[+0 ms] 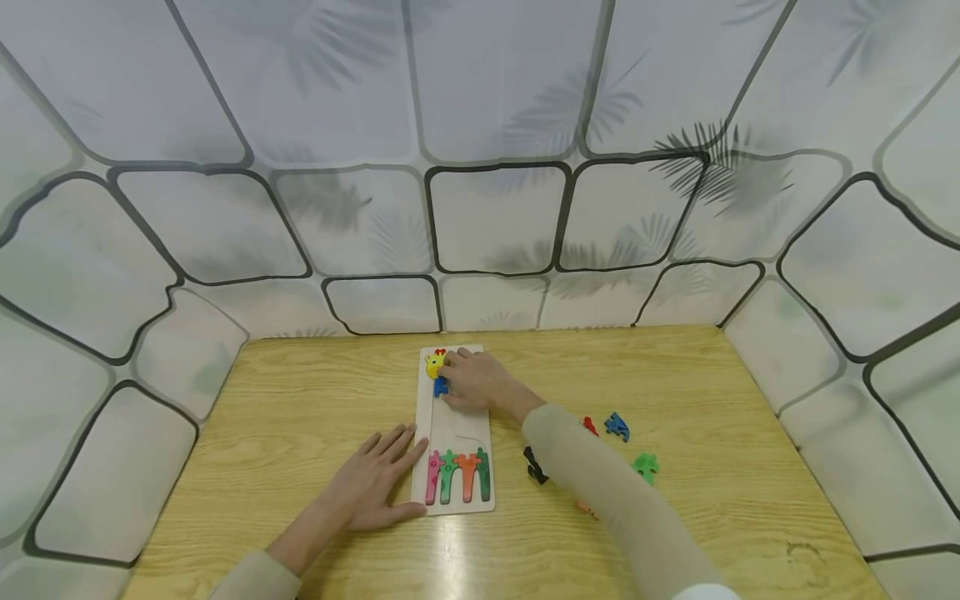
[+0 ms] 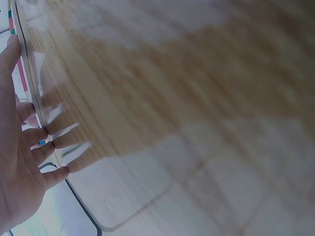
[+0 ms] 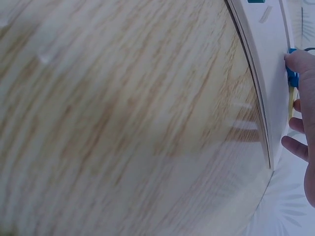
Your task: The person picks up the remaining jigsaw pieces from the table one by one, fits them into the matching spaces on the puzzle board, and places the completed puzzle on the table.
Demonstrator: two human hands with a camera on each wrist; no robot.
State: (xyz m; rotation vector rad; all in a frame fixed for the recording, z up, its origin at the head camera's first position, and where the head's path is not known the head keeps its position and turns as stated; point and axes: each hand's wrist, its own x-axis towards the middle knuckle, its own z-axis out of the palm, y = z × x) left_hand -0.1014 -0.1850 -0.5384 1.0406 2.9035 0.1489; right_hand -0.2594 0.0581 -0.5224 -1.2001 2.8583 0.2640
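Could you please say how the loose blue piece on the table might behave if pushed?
The blue piece looks stiff, given its crisp outline; being small, it's probably light; lying flat, it should slide rather than roll.

A white rectangular puzzle board [image 1: 452, 429] lies flat at the head view's lower centre, with four pink, light-green, orange and dark-green leg-shaped pieces [image 1: 447, 482] at its bottom and, near its top, a yellow giraffe-head piece [image 1: 433, 366] just above a small, partly hidden blue jigsaw piece [image 1: 440, 387].

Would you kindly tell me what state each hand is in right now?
Left hand: open, at the edge of the puzzle board.
Right hand: at the blue piece; whether pinching or pressing cannot be told.
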